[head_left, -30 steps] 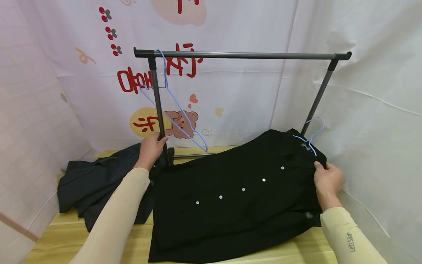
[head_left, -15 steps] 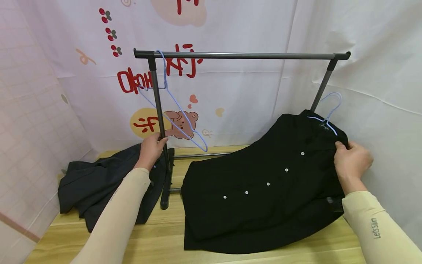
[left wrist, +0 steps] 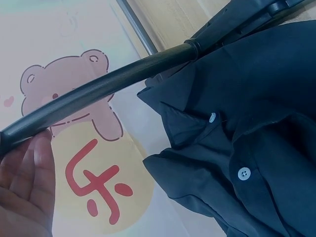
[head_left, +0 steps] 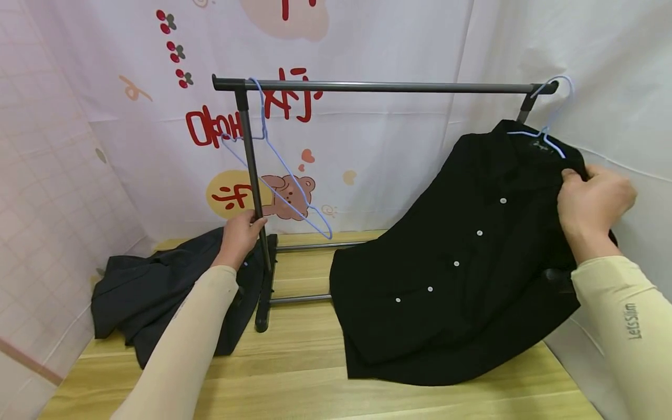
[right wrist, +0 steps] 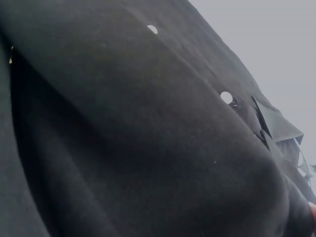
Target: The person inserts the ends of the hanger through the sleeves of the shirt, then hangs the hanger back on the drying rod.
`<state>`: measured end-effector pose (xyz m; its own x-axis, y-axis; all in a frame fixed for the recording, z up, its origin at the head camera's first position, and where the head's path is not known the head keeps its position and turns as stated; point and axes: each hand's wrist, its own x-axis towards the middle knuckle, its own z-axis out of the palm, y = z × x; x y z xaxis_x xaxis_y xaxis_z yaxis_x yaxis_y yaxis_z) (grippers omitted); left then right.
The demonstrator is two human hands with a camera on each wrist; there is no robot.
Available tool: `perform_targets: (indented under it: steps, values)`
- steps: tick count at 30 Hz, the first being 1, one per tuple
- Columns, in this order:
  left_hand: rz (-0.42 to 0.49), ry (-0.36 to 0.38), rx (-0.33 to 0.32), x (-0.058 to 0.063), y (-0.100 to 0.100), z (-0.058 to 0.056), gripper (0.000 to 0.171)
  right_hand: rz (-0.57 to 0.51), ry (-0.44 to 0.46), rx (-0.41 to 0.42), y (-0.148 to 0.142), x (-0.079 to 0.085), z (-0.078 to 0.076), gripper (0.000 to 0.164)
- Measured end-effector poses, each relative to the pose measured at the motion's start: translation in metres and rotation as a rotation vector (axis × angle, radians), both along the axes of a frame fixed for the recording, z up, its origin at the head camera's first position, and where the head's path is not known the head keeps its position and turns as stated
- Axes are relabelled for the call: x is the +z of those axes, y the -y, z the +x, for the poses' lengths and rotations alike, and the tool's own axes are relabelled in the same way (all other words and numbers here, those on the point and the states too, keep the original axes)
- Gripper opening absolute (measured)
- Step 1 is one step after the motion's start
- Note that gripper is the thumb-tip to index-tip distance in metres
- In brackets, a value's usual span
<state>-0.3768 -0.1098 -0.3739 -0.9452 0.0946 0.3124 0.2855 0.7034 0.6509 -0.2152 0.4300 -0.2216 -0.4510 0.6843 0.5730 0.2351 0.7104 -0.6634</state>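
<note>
My right hand (head_left: 595,201) pinches the shoulder of a black shirt (head_left: 451,221) with white buttons. Inside its collar sits a light blue hanger (head_left: 546,129), hook up, level with the right end of the rack's top bar. Whether hook and bar touch, I cannot tell. The shirt's hem hangs low over the table. Black cloth (right wrist: 148,128) fills most of the right wrist view, with only a sliver of fingers at the edge. With my left hand (head_left: 241,238) I grip the left post (left wrist: 98,89) of the clothes rack (head_left: 388,87).
An unoccupied blue hanger (head_left: 294,181) hangs near the bar's left end. Another dark buttoned garment (head_left: 163,286) lies crumpled on the wooden table (head_left: 273,379), left of the rack's foot (head_left: 262,318). A printed white cloth (head_left: 367,169) hangs behind.
My right hand has raised the black shirt and its hanger up and to the right, bringing the hook to bar height. The rack's left foot is uncovered. My left hand stays put.
</note>
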Motion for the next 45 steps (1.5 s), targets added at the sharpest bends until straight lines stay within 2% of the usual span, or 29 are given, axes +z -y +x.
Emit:
perform_targets:
  steps: [5,8,13,16,22,28,38,43,45]
  values:
    - [-0.001,-0.004,0.005,0.0,0.002,0.001,0.029,-0.027,0.044,0.007,0.011,0.027,-0.013,0.035]
    - [0.004,0.005,0.007,0.001,0.0,0.002,0.028,-0.006,0.043,-0.013,0.015,0.041,-0.022,0.034]
    - [0.002,-0.011,0.005,0.0,-0.003,0.001,0.027,-0.019,0.053,-0.017,0.016,0.051,-0.036,0.032]
    - [0.0,-0.027,-0.007,-0.001,-0.005,0.0,0.026,-0.008,0.099,0.019,0.018,0.047,-0.041,0.033]
    - [-0.007,-0.03,-0.014,0.0,-0.006,0.0,0.026,0.123,0.179,0.125,0.02,0.024,-0.043,0.034]
    - [-0.004,-0.023,-0.021,0.002,-0.006,0.0,0.027,0.11,0.183,0.116,0.018,0.008,-0.041,0.037]
    - [-0.009,0.002,-0.004,-0.001,-0.001,-0.002,0.029,0.105,0.154,0.1,0.028,-0.004,-0.043,0.031]
    - [0.0,0.011,-0.001,-0.002,0.0,-0.001,0.029,0.057,0.153,0.099,0.038,-0.009,-0.042,0.05]
    - [0.004,0.003,-0.001,-0.002,0.0,-0.001,0.029,0.091,0.125,0.106,0.043,-0.013,-0.042,0.053]
